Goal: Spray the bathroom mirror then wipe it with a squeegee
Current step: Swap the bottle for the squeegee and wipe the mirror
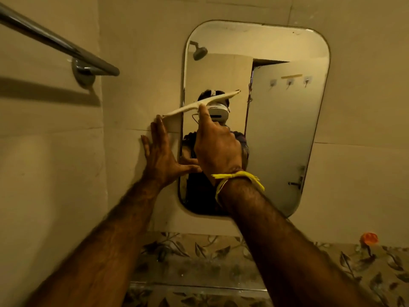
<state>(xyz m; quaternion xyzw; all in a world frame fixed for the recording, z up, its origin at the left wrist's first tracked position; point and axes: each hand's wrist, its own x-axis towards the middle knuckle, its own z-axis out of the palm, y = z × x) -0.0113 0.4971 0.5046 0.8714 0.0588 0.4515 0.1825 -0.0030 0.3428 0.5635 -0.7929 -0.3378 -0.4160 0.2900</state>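
Head view: right hand (218,149) grips squeegee (200,103) against mirror (285,129).

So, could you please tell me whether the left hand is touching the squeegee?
Touching. The head view shows the left hand flat on the wall, its fingertips meeting the left end of the squeegee, which the right hand grips.

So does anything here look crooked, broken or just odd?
The squeegee in the right hand sits tilted, and its left end hangs past the mirror edge over the wall tile. The mirror's top edge looks smudged. The left hand lies flat on the wall beside it.
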